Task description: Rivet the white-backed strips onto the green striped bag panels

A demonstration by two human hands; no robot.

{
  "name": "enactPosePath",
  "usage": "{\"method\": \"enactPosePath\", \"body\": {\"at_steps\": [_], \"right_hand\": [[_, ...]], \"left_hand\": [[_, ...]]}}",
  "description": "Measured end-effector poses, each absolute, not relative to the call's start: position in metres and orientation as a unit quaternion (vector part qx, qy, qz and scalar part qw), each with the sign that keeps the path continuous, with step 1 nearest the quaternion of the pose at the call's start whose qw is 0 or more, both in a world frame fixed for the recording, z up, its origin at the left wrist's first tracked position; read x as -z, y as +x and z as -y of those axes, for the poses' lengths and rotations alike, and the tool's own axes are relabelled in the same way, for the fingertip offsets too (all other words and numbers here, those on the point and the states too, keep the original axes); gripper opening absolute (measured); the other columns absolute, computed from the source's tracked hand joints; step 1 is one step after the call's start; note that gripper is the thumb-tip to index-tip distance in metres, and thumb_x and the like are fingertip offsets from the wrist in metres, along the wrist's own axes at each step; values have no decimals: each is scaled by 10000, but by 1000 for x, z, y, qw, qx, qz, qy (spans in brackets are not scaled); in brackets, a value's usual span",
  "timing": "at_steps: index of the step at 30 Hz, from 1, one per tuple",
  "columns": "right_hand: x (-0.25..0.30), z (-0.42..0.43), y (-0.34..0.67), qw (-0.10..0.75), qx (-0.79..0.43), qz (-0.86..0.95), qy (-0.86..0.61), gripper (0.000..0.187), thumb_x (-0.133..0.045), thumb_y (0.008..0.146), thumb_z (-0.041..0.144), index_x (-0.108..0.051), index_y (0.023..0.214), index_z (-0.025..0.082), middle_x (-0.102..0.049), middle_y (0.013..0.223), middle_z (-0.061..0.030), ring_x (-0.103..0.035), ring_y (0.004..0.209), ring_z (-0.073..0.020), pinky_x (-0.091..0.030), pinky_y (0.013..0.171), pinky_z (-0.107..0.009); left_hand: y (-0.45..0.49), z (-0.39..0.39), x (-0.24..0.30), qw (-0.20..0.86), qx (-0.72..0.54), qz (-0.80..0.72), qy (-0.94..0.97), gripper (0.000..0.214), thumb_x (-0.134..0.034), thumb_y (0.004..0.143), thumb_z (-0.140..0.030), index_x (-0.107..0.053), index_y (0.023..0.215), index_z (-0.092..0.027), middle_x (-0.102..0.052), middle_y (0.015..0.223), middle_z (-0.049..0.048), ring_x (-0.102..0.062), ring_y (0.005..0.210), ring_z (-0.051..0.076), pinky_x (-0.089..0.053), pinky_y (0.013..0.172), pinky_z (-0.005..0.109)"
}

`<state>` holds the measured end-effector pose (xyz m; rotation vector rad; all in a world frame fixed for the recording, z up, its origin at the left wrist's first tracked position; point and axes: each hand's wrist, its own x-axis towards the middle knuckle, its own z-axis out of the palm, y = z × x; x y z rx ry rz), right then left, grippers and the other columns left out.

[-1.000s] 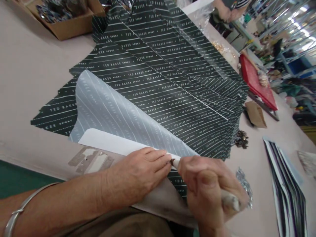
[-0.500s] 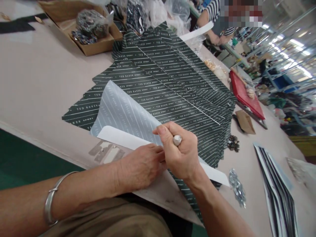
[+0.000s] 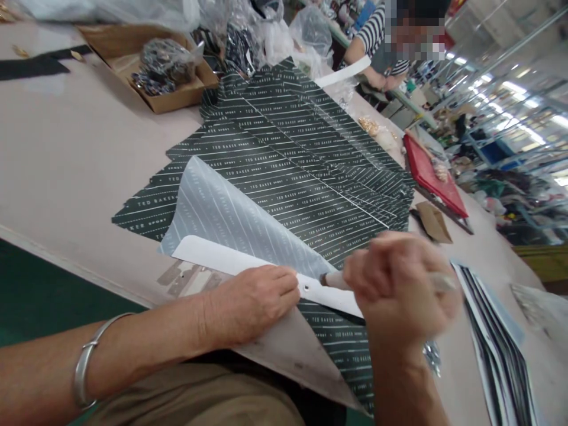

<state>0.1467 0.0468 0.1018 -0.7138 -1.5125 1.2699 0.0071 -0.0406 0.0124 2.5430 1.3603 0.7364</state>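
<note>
A long white strip with a small round hole lies along the near edge of a dark printed sheet. My left hand grips it just left of the hole, fingers pressed together. Raised to the right of the hole, my right hand is slightly blurred and wrapped around a pale-handled hand tool. The tool's darker tip points left, just above the strip; its exact kind is unclear. Behind the strip, a sheet's pale grey underside curls up. Dark printed sheets lie spread beneath.
An open cardboard box with bagged metal parts stands at the back left. Right of the sheets lie a red tray-like object, a brown paper piece and a stack of strips. Across the table sits a person in striped sleeves.
My right hand has pulled away from my left to the right, exposing the tool's tip and the hole in the strip. My left hand stays on the strip.
</note>
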Motion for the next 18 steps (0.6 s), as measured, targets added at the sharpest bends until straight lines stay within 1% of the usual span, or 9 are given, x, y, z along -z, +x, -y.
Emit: {"method": "enactPosePath", "body": {"at_steps": [2,4,7,10,11,12,13,16,18], "right_hand": [[-96,-41,147,548,-549,571,-269,217,-543,975,276,-664,810,206,-277,470,114,-235,339,-56,-256,361,-183],[-86,-38,147,526,-583,548,-288,232,-547,977,318,-636,796,205,-268,463,118,-231,337,-57,-239,348,-177],[-79,-45,159,394,-551,638,-365,265,-560,969,360,-646,791,183,-357,470,98,-302,378,-61,-272,379,-187],[-93,-57,186,223,-401,785,-416,214,-656,890,294,-687,720,167,-562,569,33,-477,519,-85,-367,493,-209],[-100,-59,196,205,-367,803,-423,198,-670,874,268,-692,704,169,-599,602,20,-511,558,-94,-382,520,-214],[-108,-60,205,229,-358,799,-425,187,-665,878,254,-694,711,175,-595,598,24,-511,553,-94,-380,516,-214],[-116,-59,212,290,-373,776,-418,181,-645,897,252,-693,737,185,-550,559,41,-479,508,-86,-362,488,-209],[-134,-49,211,517,-463,643,-322,171,-574,962,269,-676,838,209,-323,486,104,-286,367,-63,-278,391,-193],[-136,-42,197,593,-492,590,-239,168,-562,971,267,-665,852,210,-269,493,116,-235,342,-57,-269,369,-188]], "left_hand": [[7,42,-10,88,-249,-452,852,153,-439,995,-127,-592,993,-136,-618,993,73,-592,979,198,-533,912,309],[7,42,-10,86,-254,-455,849,154,-433,996,-127,-584,968,-135,-610,982,74,-589,971,204,-536,888,326],[6,43,-14,62,-258,-484,834,124,-447,986,-142,-568,960,-150,-602,972,65,-585,957,224,-531,862,378],[6,45,-20,53,-233,-536,810,94,-498,956,-156,-561,1025,-153,-605,1056,78,-571,1045,262,-509,921,448],[6,45,-21,51,-223,-542,808,117,-509,948,-154,-562,1052,-151,-605,1099,88,-564,1083,272,-504,940,460],[6,45,-22,47,-217,-543,810,136,-512,944,-149,-563,1070,-149,-604,1132,96,-561,1107,277,-504,946,461],[6,45,-22,42,-214,-539,814,148,-511,941,-142,-568,1078,-148,-606,1149,100,-565,1110,277,-509,938,453],[6,44,-24,33,-221,-531,817,161,-506,931,-123,-580,1073,-143,-616,1146,103,-575,1089,271,-518,922,433],[6,44,-25,33,-225,-529,817,171,-499,933,-122,-582,1081,-142,-620,1142,102,-577,1083,268,-519,923,428]]}}
